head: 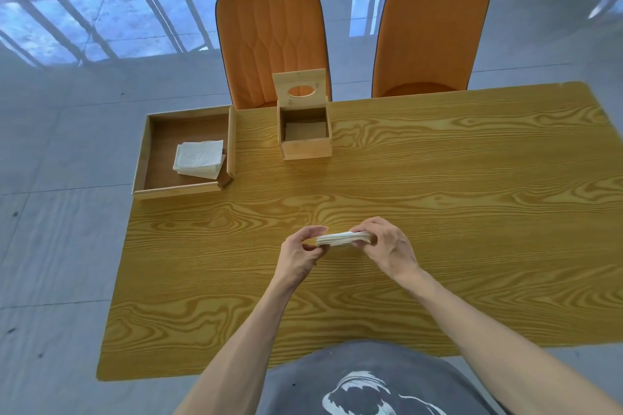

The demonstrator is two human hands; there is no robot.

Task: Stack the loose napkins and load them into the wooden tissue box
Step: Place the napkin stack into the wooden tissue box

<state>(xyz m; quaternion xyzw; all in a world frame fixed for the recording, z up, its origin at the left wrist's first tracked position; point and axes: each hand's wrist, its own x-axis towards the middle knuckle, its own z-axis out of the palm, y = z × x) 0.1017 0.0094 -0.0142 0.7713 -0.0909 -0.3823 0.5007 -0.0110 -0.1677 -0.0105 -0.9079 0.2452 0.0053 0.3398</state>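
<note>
A flat stack of white napkins [338,238] is held just above the table's middle, seen edge-on. My right hand [387,246] grips its right end from above. My left hand [301,251] pinches its left end between thumb and fingers. The wooden tissue box [305,146] stands at the table's far edge, its hinged lid [300,87] with an oval hole raised upright; the inside looks empty down to a brown bottom. A second small pile of white napkins [199,158] lies in the wooden tray [148,152] at the far left.
The wood-grain table [438,212] reaches wide to the right of my hands. Two orange chairs [269,40] [435,27] stand behind its far edge. The tray overhangs the table's left corner above a glossy grey floor.
</note>
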